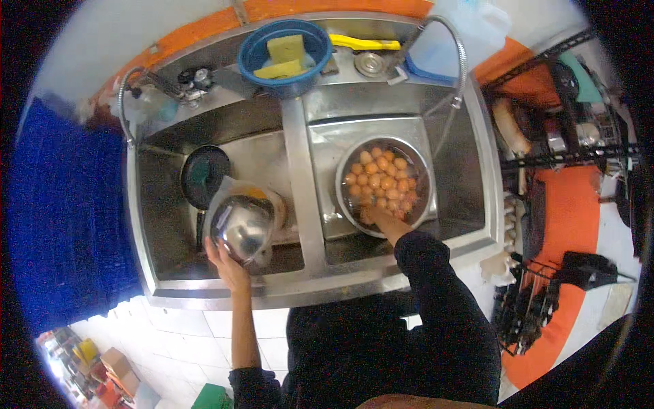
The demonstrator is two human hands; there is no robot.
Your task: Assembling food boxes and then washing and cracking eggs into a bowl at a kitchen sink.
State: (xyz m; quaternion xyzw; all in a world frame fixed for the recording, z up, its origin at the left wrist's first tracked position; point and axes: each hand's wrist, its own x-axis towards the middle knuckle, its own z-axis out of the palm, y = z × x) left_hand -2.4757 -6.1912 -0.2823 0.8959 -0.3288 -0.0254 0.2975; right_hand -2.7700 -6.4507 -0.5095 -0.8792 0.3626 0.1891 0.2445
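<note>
My left hand (228, 266) grips the near edge of a shiny metal bowl (244, 225), tilted over the left basin of a steel double sink. What the bowl holds, if anything, I cannot tell. Beside it lies a dark frying pan (206, 171), its handle towards me. In the right basin a large round metal pot (430, 189) holds many brown eggs (383, 176), apparently in water. My right hand (378, 213) reaches over the pot's near rim into the eggs; its fingertips are partly hidden, so whether they hold an egg is unclear.
A blue plastic tub (284, 84) with yellow sponges (286, 48) stands on the sink's back ledge, near a yellow-handled brush (365, 43). Spring-hose faucets (462, 61) arch over both basins. A raised steel divider (304, 194) separates them. Black wire shelves (567, 156) stand at right.
</note>
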